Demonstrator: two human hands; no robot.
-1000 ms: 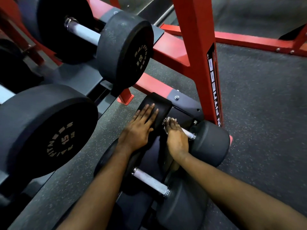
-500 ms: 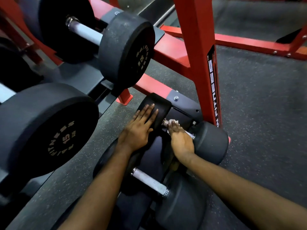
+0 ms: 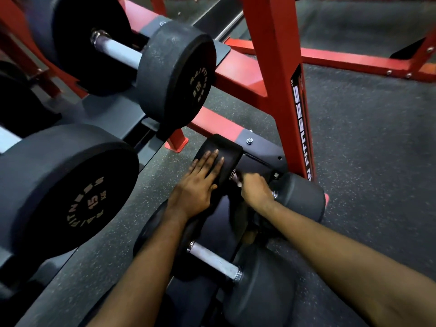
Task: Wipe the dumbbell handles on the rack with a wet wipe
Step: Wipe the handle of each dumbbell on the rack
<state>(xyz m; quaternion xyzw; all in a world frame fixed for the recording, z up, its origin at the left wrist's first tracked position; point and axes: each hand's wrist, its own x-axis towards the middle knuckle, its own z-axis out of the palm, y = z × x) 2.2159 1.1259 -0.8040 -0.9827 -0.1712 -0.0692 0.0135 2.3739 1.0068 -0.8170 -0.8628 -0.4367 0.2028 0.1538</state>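
Observation:
On the lowest shelf of the red rack lies a black dumbbell; its left head (image 3: 224,154) is under my left hand (image 3: 198,185), which rests flat with straight fingers. My right hand (image 3: 256,188) is curled round this dumbbell's steel handle (image 3: 234,177), with a sliver of white wet wipe (image 3: 239,184) showing under the fingers. The dumbbell's right head (image 3: 299,197) sits just past my right wrist. A second dumbbell lies nearer me, its bare handle (image 3: 213,259) between my forearms.
Two bigger dumbbells sit on the upper shelves at left, one marked 15 (image 3: 61,190) and one behind it (image 3: 174,74). A red upright post (image 3: 280,74) stands just behind my right hand. Dark speckled rubber floor (image 3: 377,142) lies to the right.
My right hand has slid along the handle from its left end toward the right head and curled more tightly, hiding most of the wipe. My left hand has stayed flat on the dumbbell's left head.

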